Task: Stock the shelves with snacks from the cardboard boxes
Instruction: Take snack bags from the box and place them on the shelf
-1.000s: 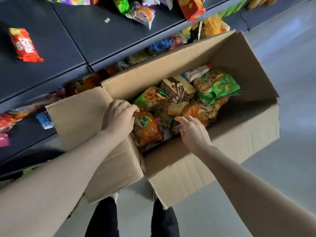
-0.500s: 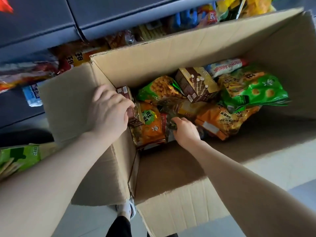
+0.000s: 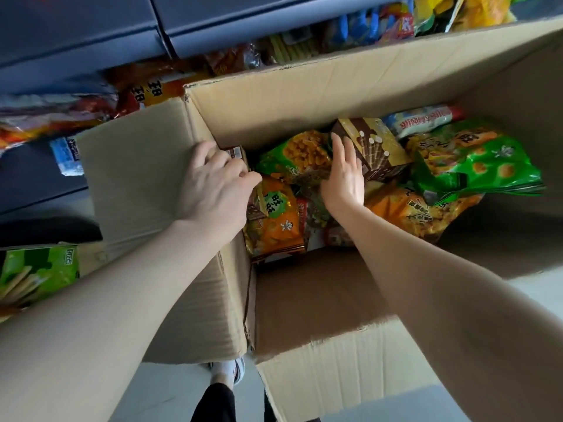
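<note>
Head view looks straight down into the box (image 3: 304,86), which stands on the floor hard against the shelves (image 3: 91,41) at twelve o'clock. Its flaps are folded out, which leaves the snacks inside easy to reach.

The left hand (image 3: 213,190) is at nine o'clock of the opening, over the corner where the left flap (image 3: 137,178) meets the wall. Its fingers (image 3: 243,175) are curled round a small carton (image 3: 236,153) standing on end against that wall. The grip looks closed on it, though the palm hides most of the pack.

The right hand (image 3: 345,172) is in the middle of the load, its fingers (image 3: 341,147) straight and together, holding nothing. It lies along the side of the wafer carton (image 3: 374,144) and over the puff bag (image 3: 300,159). I judge it is either parting the bags or lining up to take that carton.

The stock is heaped at the far end of the box:
- An orange bag (image 3: 274,220) lies at seven o'clock of the heap, just beside the left hand.
- A big green bag (image 3: 475,166) lies at three o'clock.
- A white packet (image 3: 426,117) lies at one o'clock.

The lower shelf at eleven o'clock already carries packs. The box seems parked there so that each lift to the shelves is short.
</note>
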Demonstrator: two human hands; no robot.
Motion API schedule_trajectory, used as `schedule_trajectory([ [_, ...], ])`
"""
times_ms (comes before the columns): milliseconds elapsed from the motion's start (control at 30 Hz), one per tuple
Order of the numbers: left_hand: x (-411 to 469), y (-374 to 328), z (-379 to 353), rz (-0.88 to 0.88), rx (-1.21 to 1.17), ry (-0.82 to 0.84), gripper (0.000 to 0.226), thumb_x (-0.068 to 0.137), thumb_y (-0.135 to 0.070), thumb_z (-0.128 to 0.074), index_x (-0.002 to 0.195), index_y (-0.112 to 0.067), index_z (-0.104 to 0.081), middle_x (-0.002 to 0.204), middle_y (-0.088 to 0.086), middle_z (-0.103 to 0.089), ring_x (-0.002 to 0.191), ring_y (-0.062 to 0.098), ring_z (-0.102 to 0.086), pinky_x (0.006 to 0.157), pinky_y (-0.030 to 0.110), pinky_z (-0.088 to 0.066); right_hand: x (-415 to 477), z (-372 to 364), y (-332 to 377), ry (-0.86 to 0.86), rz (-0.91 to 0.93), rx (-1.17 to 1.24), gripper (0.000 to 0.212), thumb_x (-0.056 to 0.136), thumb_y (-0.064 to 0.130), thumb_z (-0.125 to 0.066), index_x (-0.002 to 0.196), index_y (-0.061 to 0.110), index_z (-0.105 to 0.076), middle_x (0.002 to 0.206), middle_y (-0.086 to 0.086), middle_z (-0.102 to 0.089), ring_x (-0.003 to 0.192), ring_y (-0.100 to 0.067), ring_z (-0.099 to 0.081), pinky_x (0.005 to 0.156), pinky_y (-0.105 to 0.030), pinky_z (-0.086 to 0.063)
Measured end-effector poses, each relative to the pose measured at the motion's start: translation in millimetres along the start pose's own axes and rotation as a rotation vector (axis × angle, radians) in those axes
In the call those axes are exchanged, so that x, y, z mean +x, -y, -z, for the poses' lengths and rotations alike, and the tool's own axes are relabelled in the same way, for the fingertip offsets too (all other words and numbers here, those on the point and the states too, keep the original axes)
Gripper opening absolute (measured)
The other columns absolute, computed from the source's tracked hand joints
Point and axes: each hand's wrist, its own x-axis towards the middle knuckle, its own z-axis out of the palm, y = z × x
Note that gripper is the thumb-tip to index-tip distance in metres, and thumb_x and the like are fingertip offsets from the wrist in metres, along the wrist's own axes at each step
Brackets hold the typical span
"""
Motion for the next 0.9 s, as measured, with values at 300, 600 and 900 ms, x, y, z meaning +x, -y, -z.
schedule_trajectory([
  [300, 2.3, 0.9, -7.8, -0.007, 0.001, -0.070, 0.038, 0.084, -0.023, -0.068, 0.120, -0.033, -0.067, 0.117, -0.003, -0.069, 0.111, 0.026, -0.056, 0.112, 0.044, -0.017, 3.5, -18.2, 7.8, 0.048, -0.046, -0.039, 0.044, 0.095, 0.006, -0.058, 0.139, 0.013, -0.056, 0.126, -0.015, -0.064, 0.118, -0.035, -0.057, 0.094, -0.039, -0.047],
  [600, -2.1, -1.6, 19.7, -0.034, -0.019, 0.120, 0.051, 0.092, -0.046, -0.058, 0.140, -0.027, -0.051, 0.133, 0.002, -0.060, 0.124, 0.028, -0.051, 0.116, 0.045, -0.015, -61.6, 57.8, -21.7, 0.021, -0.719, 1.139, 0.015, 0.093, 0.028, -0.065, 0.108, 0.024, -0.068, 0.108, -0.005, -0.071, 0.102, -0.029, -0.068, 0.091, -0.052, -0.057],
  [900, 14.7, -74.1, 63.4, 0.823, -1.432, 0.434, 0.094, 0.070, -0.077, -0.067, 0.143, -0.022, -0.043, 0.135, -0.002, -0.054, 0.116, 0.021, -0.050, 0.099, 0.033, -0.038, -116.9, 119.8, -24.1, 0.212, -0.906, 1.546, 0.021, 0.101, 0.012, -0.052, 0.119, 0.006, -0.061, 0.104, -0.014, -0.074, 0.092, -0.029, -0.071, 0.086, -0.050, -0.058],
])
